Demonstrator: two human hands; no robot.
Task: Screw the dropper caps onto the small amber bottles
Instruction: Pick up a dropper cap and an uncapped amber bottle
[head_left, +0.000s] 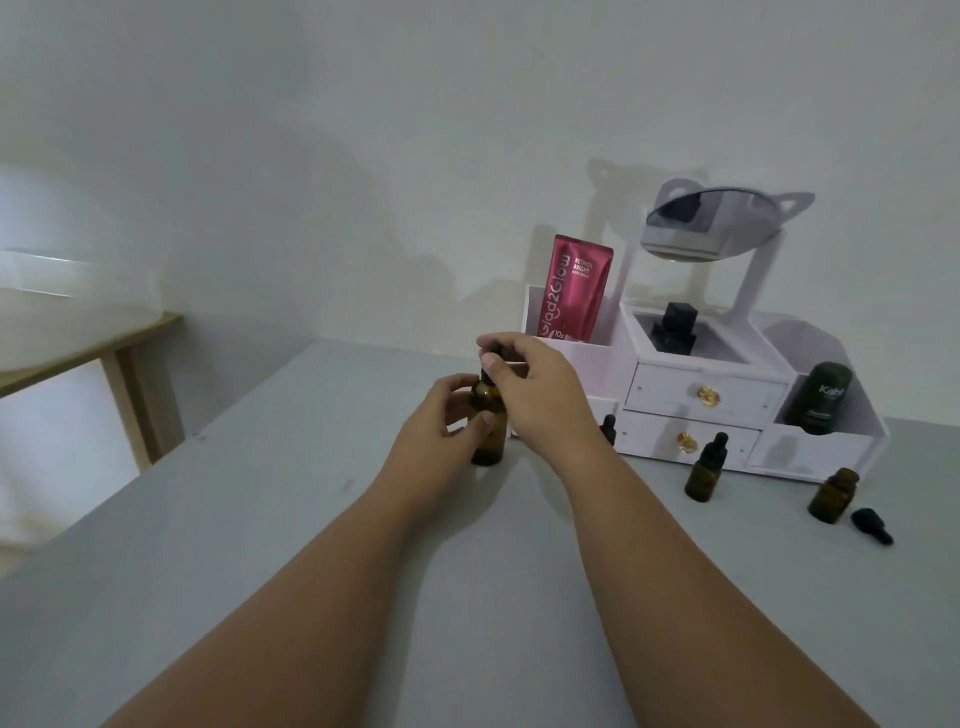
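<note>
Two bottles (705, 470) stood capped; left hand (441, 421) gripped a third bottle (491, 447), right hand (540, 389) pinched its cap (491, 357); fourth bottle (832, 493), near the table's (311, 519) right edge, stood uncapped.

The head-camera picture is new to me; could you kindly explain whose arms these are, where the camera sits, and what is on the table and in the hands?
There is no machine here. A person wears one wide-angle camera on the head, looking forward and down, so both bare arms reach in from below. The left hand grips an amber bottle, and the right hand pinches the black dropper cap at its neck. On the grey table stand a capped bottle and, further right, an open bottle with a loose cap lying beside it. Behind them is a white organiser holding a red tube and a dark green container, with a mirror on top.
</note>
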